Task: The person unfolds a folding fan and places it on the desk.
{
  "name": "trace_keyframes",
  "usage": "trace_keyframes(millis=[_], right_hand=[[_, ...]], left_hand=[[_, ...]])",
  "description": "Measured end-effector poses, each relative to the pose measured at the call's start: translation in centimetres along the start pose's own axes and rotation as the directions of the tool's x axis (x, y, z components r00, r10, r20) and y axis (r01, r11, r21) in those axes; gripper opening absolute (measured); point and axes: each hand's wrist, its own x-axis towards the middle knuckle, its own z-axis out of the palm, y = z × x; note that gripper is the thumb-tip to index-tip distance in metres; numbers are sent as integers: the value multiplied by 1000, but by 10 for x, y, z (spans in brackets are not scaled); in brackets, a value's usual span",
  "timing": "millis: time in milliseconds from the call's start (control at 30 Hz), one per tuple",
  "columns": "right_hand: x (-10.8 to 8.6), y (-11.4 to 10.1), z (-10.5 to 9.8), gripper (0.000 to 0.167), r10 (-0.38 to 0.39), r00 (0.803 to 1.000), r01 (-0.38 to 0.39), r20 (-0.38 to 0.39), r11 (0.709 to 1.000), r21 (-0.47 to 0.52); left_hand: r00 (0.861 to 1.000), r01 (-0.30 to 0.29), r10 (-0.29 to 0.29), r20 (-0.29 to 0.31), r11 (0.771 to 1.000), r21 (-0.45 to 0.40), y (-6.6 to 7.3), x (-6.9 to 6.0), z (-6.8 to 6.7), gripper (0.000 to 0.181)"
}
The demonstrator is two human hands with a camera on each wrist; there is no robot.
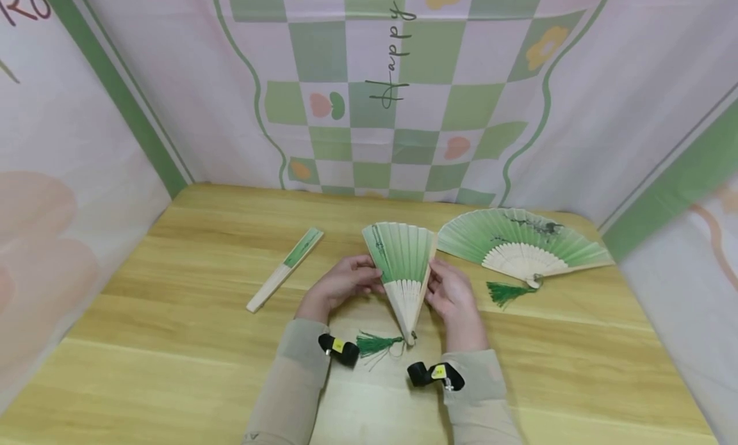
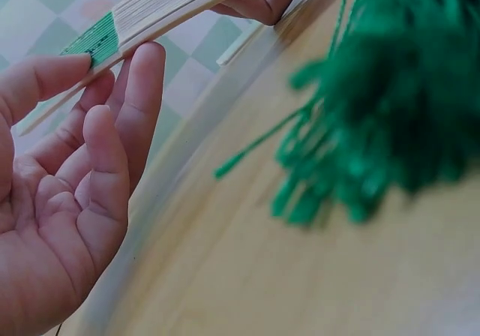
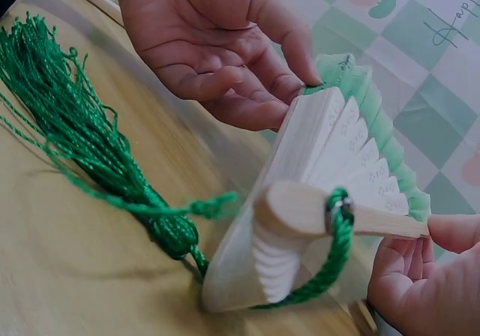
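Observation:
A partly spread green folding fan (image 1: 402, 253) with pale ribs is held up over the table, its pivot end toward me. My left hand (image 1: 348, 280) pinches its left edge between thumb and fingers; the other fingers curve loosely below, as the left wrist view shows. At the opposite edge, my right hand (image 3: 442, 272) pinches the outer rib with thumb and fingers. A green tassel (image 3: 105, 141) hangs from a cord looped through the pivot. Close in the left wrist view, the tassel (image 2: 375, 96) is blurred.
On the wooden table (image 1: 144, 362), a closed folding fan (image 1: 285, 270) lies left of my hands. A fully spread green fan (image 1: 524, 243) with its own tassel (image 1: 507, 292) lies to the right. Behind the table hangs a checkered cloth (image 1: 426, 105), with cloth walls at both sides.

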Motion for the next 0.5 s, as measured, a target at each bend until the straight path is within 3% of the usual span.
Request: trace_keyframes(millis=[267, 500], right_hand=[[-1, -4, -2, 8, -1, 999, 3, -34, 999, 52], [-2, -6, -4, 12, 2, 999, 1, -36, 997, 82]], left_hand=[[1000, 5, -6, -28, 1000, -28, -1, 1, -1, 5], [996, 29, -31, -78, 999, -37, -2, 0, -2, 12]])
